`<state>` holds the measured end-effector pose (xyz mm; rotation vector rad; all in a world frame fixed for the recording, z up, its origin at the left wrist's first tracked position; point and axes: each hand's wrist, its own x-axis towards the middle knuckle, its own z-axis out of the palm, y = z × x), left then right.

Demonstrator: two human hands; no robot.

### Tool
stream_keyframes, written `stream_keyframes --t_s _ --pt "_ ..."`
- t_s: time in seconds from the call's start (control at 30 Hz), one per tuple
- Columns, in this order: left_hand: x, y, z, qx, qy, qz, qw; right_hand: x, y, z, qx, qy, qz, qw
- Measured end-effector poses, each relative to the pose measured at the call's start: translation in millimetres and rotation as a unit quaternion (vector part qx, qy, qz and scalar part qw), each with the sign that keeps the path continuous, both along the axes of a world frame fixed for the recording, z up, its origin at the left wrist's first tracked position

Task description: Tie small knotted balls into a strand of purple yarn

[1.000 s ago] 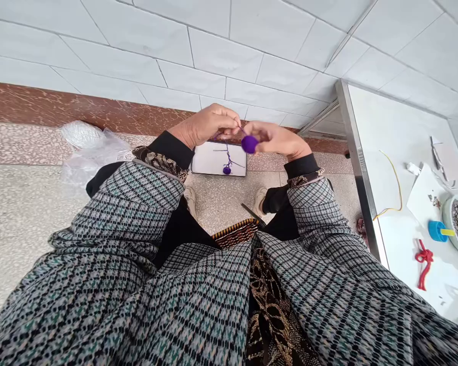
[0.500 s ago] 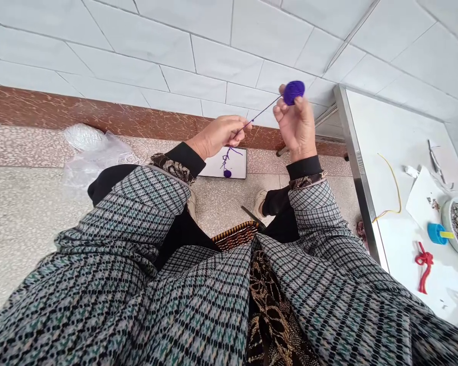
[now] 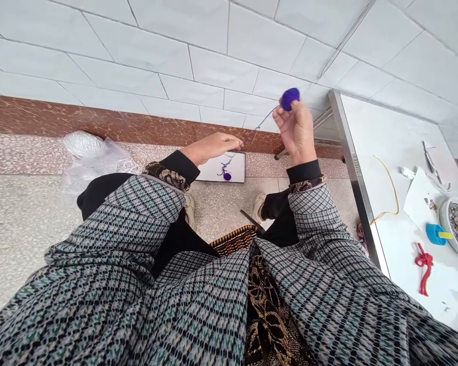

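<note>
In the head view, my right hand [image 3: 298, 129] is raised in front of the tiled wall, its fingertips closed round a small purple ball of yarn [image 3: 290, 98]. From the ball a purple strand [image 3: 260, 125] with a small knot slants down to my left hand [image 3: 216, 146]. The left fingers are fairly straight and pressed together, with the strand at their tips. Below that hand, a white tray or box lid with a dark edge [image 3: 209, 174] lies on the floor. On it are a smaller purple yarn ball [image 3: 227, 176] and a tangled purple strand.
To the right stands a white table [image 3: 370, 127] holding a yellow cord [image 3: 396, 190], a red knotted cord [image 3: 423, 262], a blue cap [image 3: 436, 234] and a bowl [image 3: 448, 223]. White yarn [image 3: 84, 144] in a plastic bag lies at left. A woven basket edge [image 3: 234, 241] shows between my legs.
My left hand has dropped slightly and its fingers have straightened. The strand between the hands now sags a little. The yarn ball in my right hand is slightly lower and further left.
</note>
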<state>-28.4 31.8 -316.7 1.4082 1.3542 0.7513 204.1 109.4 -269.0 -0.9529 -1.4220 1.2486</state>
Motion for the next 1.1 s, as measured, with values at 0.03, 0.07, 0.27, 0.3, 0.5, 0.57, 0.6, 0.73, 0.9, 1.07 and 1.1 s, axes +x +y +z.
stream_keyframes --t_s 0.03,0.07,0.27,0.3,0.5,0.57,0.6,0.73,0.9,1.07,1.1 --pt "1.2 0.8 0.9 0.020 0.016 0.017 1.000 -5.1 -5.3 0.8 -0.006 -0.019 0.039 0.999" --pt "3.0 1.8 2.4 0.050 0.014 0.040 0.998 -10.8 -11.1 1.7 -0.015 -0.035 0.080 0.996" --pt "20.1 3.5 15.5 0.154 -0.126 0.076 0.977 -37.6 -34.6 3.3 -0.108 0.005 0.207 0.972" --pt "21.9 2.4 16.6 0.147 -0.119 0.079 0.979 -38.0 -33.6 1.7 -0.118 0.018 0.205 0.971" --pt "22.2 -8.2 23.1 0.164 -0.005 0.002 0.987 -26.3 -7.3 -18.9 -0.109 0.063 0.044 0.991" --pt "19.3 -11.0 30.0 0.146 0.016 -0.076 0.986 -23.1 -0.9 -23.3 -0.085 -0.009 -0.006 0.996" --pt "17.1 -11.8 34.1 0.132 0.019 -0.117 0.984 -21.6 0.4 -23.5 -0.071 -0.063 -0.012 0.995" --pt "2.1 -10.5 47.3 0.108 -0.006 -0.144 0.984 -12.8 -7.2 -10.6 -0.066 -0.273 0.204 0.938" --pt "-12.7 -4.5 45.0 0.085 -0.058 -0.088 0.991 2.2 -19.3 8.0 -0.090 -0.086 0.454 0.882" --pt "-6.5 -4.4 39.9 0.076 -0.129 -0.127 0.981 -4.5 -8.0 4.1 -0.042 0.166 0.201 0.965" --pt "-4.8 -4.9 40.2 0.076 -0.125 -0.146 0.978 -8.5 -4.8 0.9 -0.032 0.167 0.152 0.974"
